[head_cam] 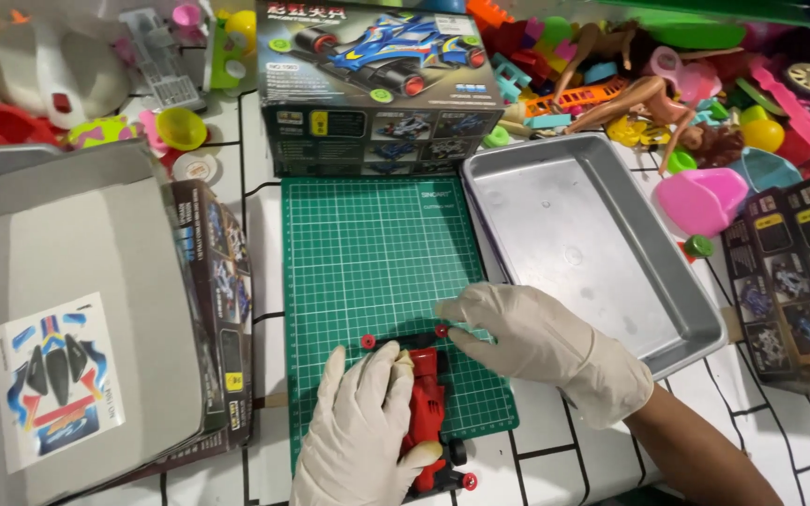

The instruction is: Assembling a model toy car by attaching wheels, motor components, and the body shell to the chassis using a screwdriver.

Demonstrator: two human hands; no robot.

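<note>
though gripped by both gloved hands [358, 426] [527, 333], red toy car [424, 408] lengthwise, nose away, on green mat [367, 244]

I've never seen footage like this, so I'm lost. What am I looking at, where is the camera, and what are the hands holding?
The single picture comes from a camera on a person's head, looking down at their own gloved hands. The left hand grips a red toy car lying on a green cutting mat. The right hand touches the car's front end by a small red wheel. Beside the mat sit an empty metal tray, a toy car box, an open box with a sticker sheet, and a heap of colourful toys.
</note>
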